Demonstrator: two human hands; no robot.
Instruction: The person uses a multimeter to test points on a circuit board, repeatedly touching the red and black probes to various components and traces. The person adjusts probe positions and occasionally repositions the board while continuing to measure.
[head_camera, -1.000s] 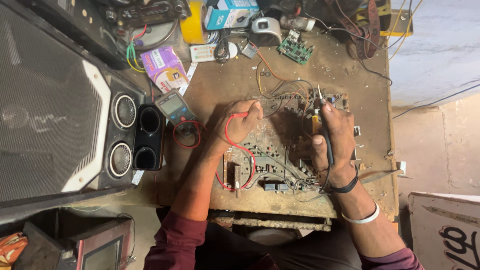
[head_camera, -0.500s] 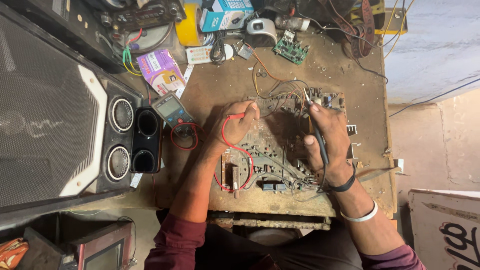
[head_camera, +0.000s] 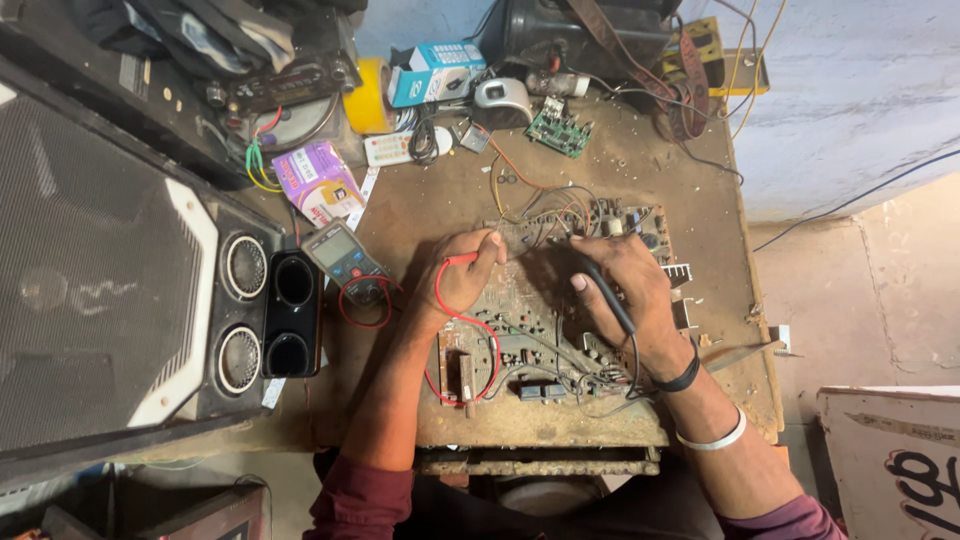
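Near edge: the person's two maroon sleeves come in from 6 o'clock, over the dusty brown wooden workbench (head_camera: 700, 200).
Circuit board: a large brownish printed circuit board (head_camera: 530, 345) crowded with components lies flat at the bench's middle, under both hands.
Left hand: the left hand (head_camera: 462, 272) pinches the red-handled meter probe (head_camera: 462, 259), tip laid on the board's 12 o'clock edge; its red lead loops back toward 6 o'clock.
Right hand: the right hand (head_camera: 620, 290) is curled round the black-handled meter probe (head_camera: 605, 295), tip pointing to 11 o'clock onto the board.
Change: against the earlier frames, both hands have shifted a little toward 12 o'clock and sit closer together; the board has stayed put.
Meaning: probably a new pair of points is being probed.
Meter: a grey handheld multimeter (head_camera: 340, 258) lies at 9 o'clock of the left hand, apart from it.
Left side: a black speaker cabinet (head_camera: 120, 290) at 9 o'clock.
Far edge: a small green circuit board (head_camera: 558, 127) and a yellow tape roll (head_camera: 368, 100) toward 12 o'clock.
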